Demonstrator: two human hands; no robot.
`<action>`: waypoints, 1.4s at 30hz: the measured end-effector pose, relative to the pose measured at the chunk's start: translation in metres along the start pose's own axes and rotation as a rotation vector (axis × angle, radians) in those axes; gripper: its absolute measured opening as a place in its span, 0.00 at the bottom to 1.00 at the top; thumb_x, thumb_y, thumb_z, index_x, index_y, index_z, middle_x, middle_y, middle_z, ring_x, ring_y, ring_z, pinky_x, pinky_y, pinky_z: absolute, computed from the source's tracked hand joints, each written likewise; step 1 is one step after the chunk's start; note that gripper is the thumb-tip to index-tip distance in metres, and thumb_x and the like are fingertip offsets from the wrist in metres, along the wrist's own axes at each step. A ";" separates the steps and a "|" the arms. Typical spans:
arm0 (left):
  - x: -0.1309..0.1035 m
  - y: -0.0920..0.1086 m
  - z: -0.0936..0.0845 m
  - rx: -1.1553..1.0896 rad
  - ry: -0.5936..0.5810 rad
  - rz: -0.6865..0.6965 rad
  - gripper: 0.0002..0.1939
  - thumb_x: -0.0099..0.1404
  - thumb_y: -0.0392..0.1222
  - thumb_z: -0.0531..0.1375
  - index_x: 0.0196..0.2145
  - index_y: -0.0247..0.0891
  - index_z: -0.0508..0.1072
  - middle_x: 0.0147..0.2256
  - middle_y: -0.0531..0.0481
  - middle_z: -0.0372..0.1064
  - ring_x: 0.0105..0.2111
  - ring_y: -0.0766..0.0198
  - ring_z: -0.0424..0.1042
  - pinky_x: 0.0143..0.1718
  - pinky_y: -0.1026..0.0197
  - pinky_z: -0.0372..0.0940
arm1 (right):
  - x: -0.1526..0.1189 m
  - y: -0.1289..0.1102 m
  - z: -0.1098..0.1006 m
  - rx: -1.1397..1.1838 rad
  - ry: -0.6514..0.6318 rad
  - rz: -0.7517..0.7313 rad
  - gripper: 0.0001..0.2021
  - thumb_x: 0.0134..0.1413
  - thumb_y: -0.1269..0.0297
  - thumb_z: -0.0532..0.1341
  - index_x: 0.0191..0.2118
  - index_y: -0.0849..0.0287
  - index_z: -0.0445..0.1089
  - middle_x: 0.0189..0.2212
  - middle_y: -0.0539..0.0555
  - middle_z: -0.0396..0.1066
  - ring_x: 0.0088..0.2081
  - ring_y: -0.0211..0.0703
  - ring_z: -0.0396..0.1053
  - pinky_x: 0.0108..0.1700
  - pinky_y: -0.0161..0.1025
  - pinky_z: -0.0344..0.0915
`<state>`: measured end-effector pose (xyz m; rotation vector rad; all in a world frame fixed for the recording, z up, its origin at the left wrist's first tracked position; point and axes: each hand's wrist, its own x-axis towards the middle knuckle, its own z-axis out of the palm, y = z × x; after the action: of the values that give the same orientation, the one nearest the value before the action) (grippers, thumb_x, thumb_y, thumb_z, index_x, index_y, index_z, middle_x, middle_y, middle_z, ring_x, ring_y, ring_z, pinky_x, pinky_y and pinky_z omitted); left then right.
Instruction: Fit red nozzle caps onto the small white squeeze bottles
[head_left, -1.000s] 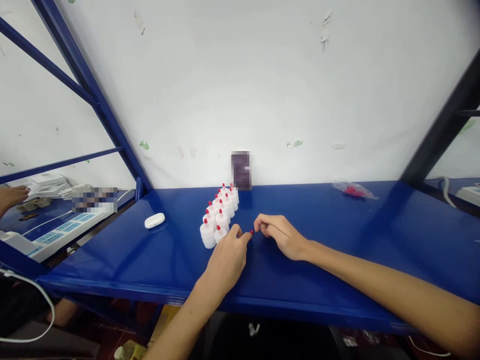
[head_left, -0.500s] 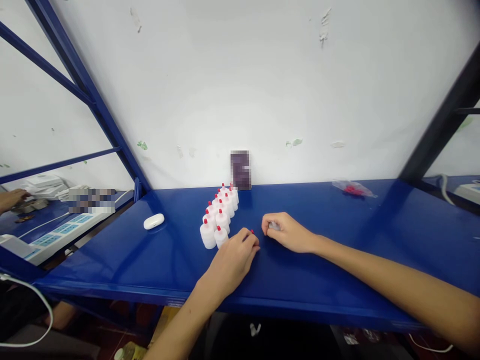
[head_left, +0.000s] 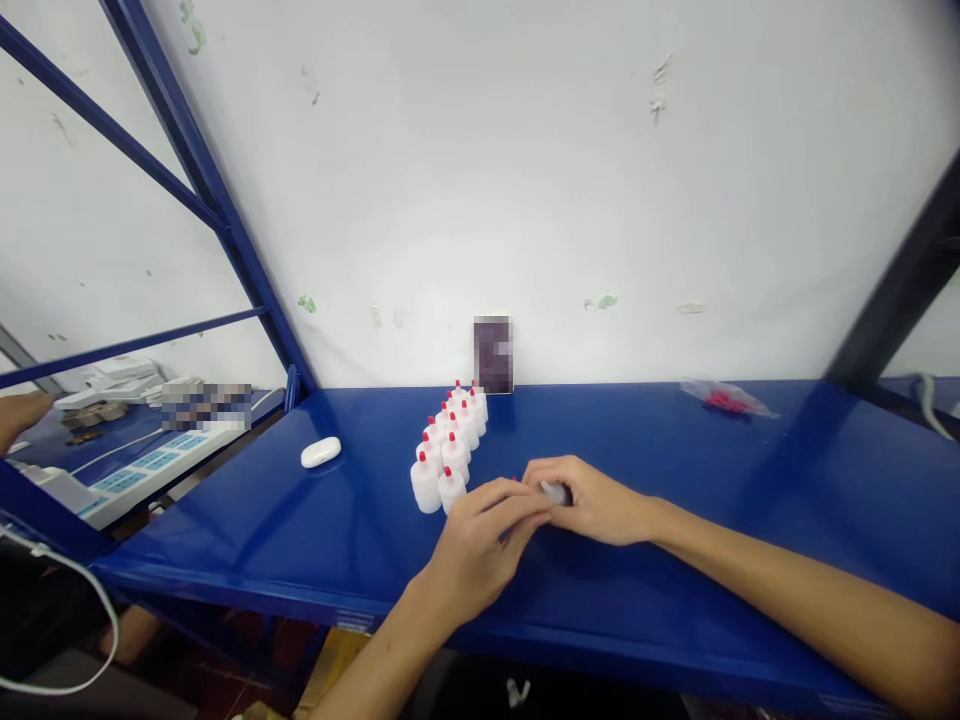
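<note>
My right hand [head_left: 600, 500] is closed around a small, pale squeeze bottle [head_left: 556, 492] whose narrow nozzle points left without a red cap. Against that nozzle end, the fingers of my left hand [head_left: 487, 535] are pinched together; what they hold, if anything, is hidden. A small red tip [head_left: 514, 480] shows just behind the left fingers, and the rest of it is out of sight. To the left, several white squeeze bottles [head_left: 453, 455] with red caps stand upright in a double row running toward the wall.
A clear bag of red pieces [head_left: 727, 401] lies at the back right of the blue table [head_left: 360, 540]. A white rounded case [head_left: 321, 452] lies left. A blurred dark panel [head_left: 493, 355] leans on the wall. Another person's hand [head_left: 21, 415] and a power strip [head_left: 142, 470] are far left.
My left hand has moved right to meet the bottle in my right hand, and its fingertips now reach the nozzle end. The whole view has shifted slightly.
</note>
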<state>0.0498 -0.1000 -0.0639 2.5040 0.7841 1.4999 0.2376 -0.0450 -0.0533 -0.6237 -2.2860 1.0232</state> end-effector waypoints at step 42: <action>0.003 0.010 -0.005 -0.076 -0.130 -0.136 0.05 0.68 0.39 0.58 0.33 0.37 0.70 0.24 0.55 0.59 0.23 0.71 0.58 0.25 0.67 0.56 | -0.013 -0.020 0.016 -0.132 0.019 -0.239 0.25 0.67 0.47 0.43 0.30 0.59 0.66 0.24 0.54 0.68 0.27 0.41 0.66 0.33 0.37 0.62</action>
<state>0.0503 -0.1082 -0.0547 2.4112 0.8406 1.2850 0.2338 -0.0730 -0.0508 -0.3973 -2.3571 0.7557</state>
